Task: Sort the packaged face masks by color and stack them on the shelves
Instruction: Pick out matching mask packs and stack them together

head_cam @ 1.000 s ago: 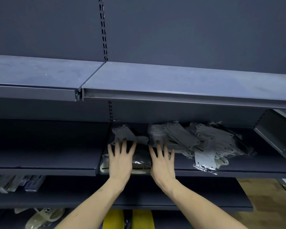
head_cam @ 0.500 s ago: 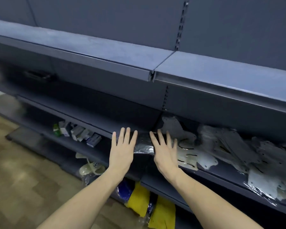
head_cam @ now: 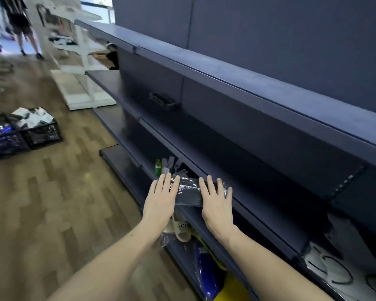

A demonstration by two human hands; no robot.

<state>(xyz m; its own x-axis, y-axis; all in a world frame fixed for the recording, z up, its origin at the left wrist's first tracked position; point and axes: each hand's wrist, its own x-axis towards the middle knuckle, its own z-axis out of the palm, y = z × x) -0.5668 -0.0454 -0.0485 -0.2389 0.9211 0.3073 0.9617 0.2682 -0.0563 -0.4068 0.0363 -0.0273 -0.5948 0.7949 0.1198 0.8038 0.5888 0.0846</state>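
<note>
The fingers (head_cam: pixel 208 187) of both hands lie straight and slightly spread, pressed flat on top of 1 dark packaged mask stack (head_cam: pixel 188 192) that spans the gap between them. The left hand (head_cam: pixel 161 199) covers the stack's left end and the right hand (head_cam: pixel 216 203) its right end; thumbs cannot be seen, so whether they hook underneath cannot be told.

Against half a second ago, the hands hold the same flat, side-by-side pose on the dark pack, but the view has swung far to the left: the grey-white masks that lay just right of the right hand now sit well apart at the lower right corner, and the aisle floor, 2 crates and a person's legs have come into sight.

The stack is dark, almost black, wrapped in clear glossy film that catches a streak of light near its upper edge. It sits at the front lip of the middle shelf (head_cam: pixel 258 211), partly overhanging.

Further out: 1 heap of pale masks (head_cam: pixel 330 268) with dark ear loops on the same shelf at right; their number cannot be told. Below the hands, on the lower shelf, lie pale sandals (head_cam: pixel 180 230), 1 blue item (head_cam: pixel 206 270) and yellow packs (head_cam: pixel 230 290). On the wooden floor (head_cam: pixel 52 192) stand 2 black crates (head_cam: pixel 41 133), filled. A person (head_cam: pixel 20 25) stands far off at upper left.
</note>
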